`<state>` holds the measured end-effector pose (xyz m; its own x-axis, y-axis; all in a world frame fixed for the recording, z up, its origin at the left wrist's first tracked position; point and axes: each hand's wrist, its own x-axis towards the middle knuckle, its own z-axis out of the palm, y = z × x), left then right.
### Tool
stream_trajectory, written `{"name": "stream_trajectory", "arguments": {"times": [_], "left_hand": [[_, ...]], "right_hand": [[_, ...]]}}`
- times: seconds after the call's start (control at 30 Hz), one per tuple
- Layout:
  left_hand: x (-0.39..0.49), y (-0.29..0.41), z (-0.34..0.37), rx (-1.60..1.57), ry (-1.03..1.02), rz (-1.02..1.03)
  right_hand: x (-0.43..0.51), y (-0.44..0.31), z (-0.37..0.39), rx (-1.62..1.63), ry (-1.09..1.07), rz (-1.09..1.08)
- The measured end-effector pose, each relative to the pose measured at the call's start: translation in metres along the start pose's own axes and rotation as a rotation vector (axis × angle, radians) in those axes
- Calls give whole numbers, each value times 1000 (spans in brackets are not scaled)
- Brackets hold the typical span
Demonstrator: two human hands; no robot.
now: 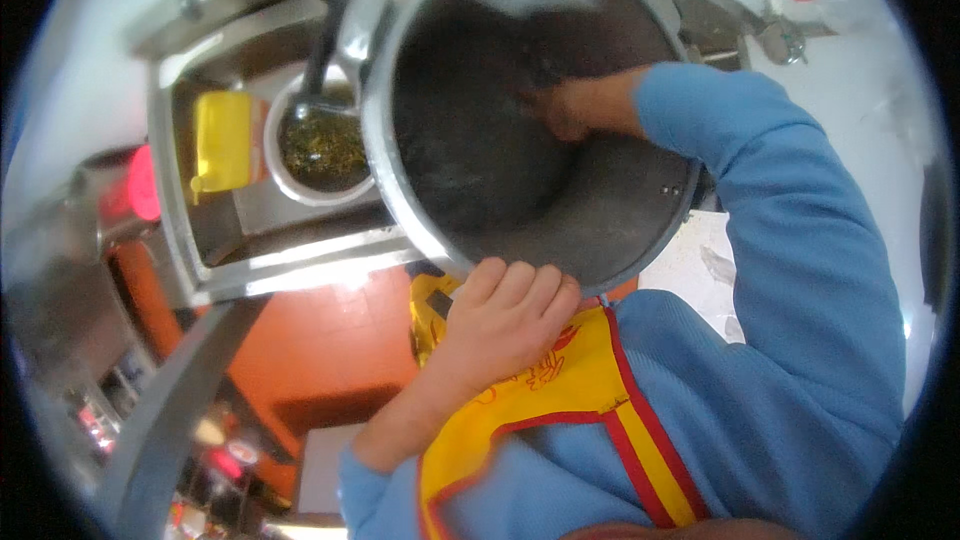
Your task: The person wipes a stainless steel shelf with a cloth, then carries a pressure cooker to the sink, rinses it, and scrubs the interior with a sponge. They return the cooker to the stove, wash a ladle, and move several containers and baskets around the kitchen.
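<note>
A large, dark-bottomed metal pot (480,187) is tilted with its mouth towards me, over the right part of a steel sink. Its near rim is held by my left hand (517,315), with the fingers curled over the edge. Deep inside the pot is my right hand (564,109), blurred and close to the inner wall; whether it holds something I cannot tell. Left of the pot, in the sink, stands a white round container (281,176) with dark greenish-brown contents. The pot's metal handle (360,30) sticks out on its left side, near a dark faucet spout (328,64).
A yellow plastic jug (223,141) lies in the steel sink (300,270), left of the white container. Beyond the sink's left edge is a bright pink round object (144,184). Orange floor tiles (322,337) show below, with a grey post or bar (180,397) at the lower left.
</note>
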<state>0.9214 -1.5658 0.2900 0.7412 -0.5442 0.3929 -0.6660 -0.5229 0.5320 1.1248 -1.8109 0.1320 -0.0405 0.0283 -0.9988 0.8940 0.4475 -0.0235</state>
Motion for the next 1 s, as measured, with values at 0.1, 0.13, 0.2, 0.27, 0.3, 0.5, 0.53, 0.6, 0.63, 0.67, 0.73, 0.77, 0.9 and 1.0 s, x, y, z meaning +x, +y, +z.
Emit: {"name": "stream_trajectory", "arguments": {"times": [0.1,0.13,0.2,0.27,0.3,0.5,0.53,0.6,0.63,0.67,0.73,0.77,0.9,1.0], "left_hand": [[2,0,1,-4,17,-4],[2,0,1,-10,7,-4],[0,1,1,-40,-20,-12],[-1,1,0,-73,-49,-23],[-2,2,0,-59,-56,-35],[2,2,6,1,28,-3],[2,1,7,11,48,12],[0,0,6,-1,45,11],[-2,0,5,-21,25,3],[-3,0,4,-51,42,-1],[-5,0,5,-37,64,-4],[-6,0,6,-43,46,-4],[-6,2,10,-12,52,-15],[-4,3,9,2,74,-12]], "right_hand": [[-19,-54,-21,865,135,-46],[-19,-62,-32,1073,217,-63],[-10,-63,-55,458,368,-210],[6,-47,-71,401,602,37],[13,-35,-74,505,665,20],[1,2,-22,979,645,236],[-8,-3,-11,948,573,302],[-20,-26,-4,697,366,142],[-21,-36,-10,595,265,84],[-20,-45,-19,572,326,12],[-10,-53,-52,595,411,-157],[-4,-47,-67,438,594,-70],[22,33,-104,941,461,213],[9,77,-45,1086,381,386]]}}
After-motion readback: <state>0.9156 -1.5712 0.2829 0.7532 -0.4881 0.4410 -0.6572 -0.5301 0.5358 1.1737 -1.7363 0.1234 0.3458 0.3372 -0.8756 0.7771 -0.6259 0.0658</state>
